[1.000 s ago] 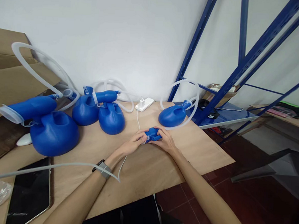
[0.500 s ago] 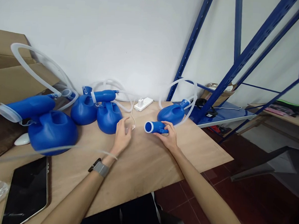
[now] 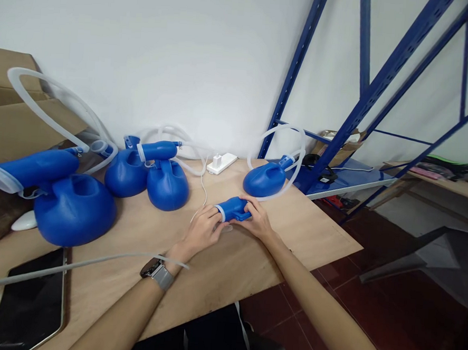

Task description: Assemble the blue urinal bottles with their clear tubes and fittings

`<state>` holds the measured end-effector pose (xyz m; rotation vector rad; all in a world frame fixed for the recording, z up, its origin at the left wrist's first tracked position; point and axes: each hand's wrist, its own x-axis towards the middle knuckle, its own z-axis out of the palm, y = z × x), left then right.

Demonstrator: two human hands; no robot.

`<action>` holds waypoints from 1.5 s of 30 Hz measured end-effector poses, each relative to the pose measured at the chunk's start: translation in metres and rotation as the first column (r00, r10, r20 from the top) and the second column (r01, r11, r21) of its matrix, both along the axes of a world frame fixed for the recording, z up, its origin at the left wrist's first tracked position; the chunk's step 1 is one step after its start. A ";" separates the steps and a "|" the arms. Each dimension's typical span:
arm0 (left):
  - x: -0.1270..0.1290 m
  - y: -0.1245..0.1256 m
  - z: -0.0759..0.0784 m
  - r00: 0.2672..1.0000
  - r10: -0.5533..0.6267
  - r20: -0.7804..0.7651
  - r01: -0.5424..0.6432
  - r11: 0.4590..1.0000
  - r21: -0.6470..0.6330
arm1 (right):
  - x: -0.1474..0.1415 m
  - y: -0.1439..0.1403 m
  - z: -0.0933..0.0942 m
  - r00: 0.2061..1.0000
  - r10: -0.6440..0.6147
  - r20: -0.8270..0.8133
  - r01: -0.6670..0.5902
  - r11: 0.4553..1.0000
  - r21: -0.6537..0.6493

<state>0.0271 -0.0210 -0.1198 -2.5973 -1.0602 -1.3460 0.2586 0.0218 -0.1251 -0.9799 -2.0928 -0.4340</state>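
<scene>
In the head view a short blue plastic tube (image 3: 232, 208) with a white rim lies sideways between my hands, just above the table. My right hand (image 3: 257, 219) grips its right end, the thumb below and fingers on top. My left hand (image 3: 203, 229) is closed over the white-rimmed left end, which it partly hides. A small translucent piece (image 3: 227, 228) shows under the tube, attached to the rim or near it; I cannot tell which. Beyond my right hand rests a blue jug (image 3: 264, 180) with a looped white hose (image 3: 301, 142).
At left stand more blue jugs (image 3: 168, 186), with hoses and blue tubes. A white power strip (image 3: 222, 163) lies by the wall. Near the front left is a black tablet (image 3: 31, 305); a thin pale tube (image 3: 94, 262) crosses above it. A blue metal rack (image 3: 299, 73) rises at right.
My left hand has moved right and down to the tube's rimmed end and closed there. The right hand has brought the tube slightly nearer and turned its opening toward the left hand.
</scene>
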 end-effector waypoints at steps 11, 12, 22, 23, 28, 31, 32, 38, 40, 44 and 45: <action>-0.017 0.007 0.007 0.990 -0.137 -0.020 0.134 0.987 -0.086 | 0.007 0.004 -0.001 0.967 0.101 0.232 -0.116 0.992 0.050; -0.018 0.007 0.008 0.991 -0.137 -0.008 0.135 0.986 -0.102 | 0.010 0.005 -0.001 0.962 0.099 0.254 -0.113 0.993 0.042; -0.030 0.008 0.000 0.951 0.298 -0.083 -0.303 0.952 -0.051 | 0.012 0.008 0.003 0.984 -0.176 -0.007 0.165 0.939 -0.300; -0.030 0.008 -0.001 0.934 0.344 -0.101 -0.350 0.935 -0.053 | 0.010 0.007 0.005 0.978 -0.204 -0.031 0.181 0.920 -0.348; -0.032 0.002 0.004 0.938 0.254 -0.235 -0.283 0.954 -0.099 | 0.007 0.001 0.011 0.983 -0.104 -0.151 0.011 0.854 -0.520; -0.031 -0.002 0.006 0.941 0.021 -0.338 -0.057 0.994 -0.098 | 0.008 0.001 0.012 0.966 -0.028 -0.256 -0.131 0.800 -0.585; -0.030 -0.002 0.006 0.934 -0.020 -0.356 -0.012 0.996 -0.087 | 0.010 0.003 0.013 0.953 -0.057 -0.296 -0.134 0.799 -0.586; -0.032 0.010 -0.009 0.925 0.085 -0.369 -0.103 0.994 -0.029 | 0.035 0.033 0.022 0.789 -0.405 -0.463 0.129 0.845 -0.519; -0.037 0.017 -0.016 0.934 0.137 -0.329 -0.147 0.989 -0.006 | 0.048 0.045 0.025 0.797 -0.461 -0.391 0.202 0.813 -0.546; -0.044 0.024 -0.022 0.912 0.307 -0.270 -0.323 0.946 -0.014 | 0.070 0.058 0.025 0.873 -0.480 -0.086 0.340 0.725 -0.599; -0.045 0.023 -0.022 0.892 0.358 -0.277 -0.376 0.926 -0.012 | 0.074 0.058 0.024 0.884 -0.463 -0.063 0.341 0.731 -0.591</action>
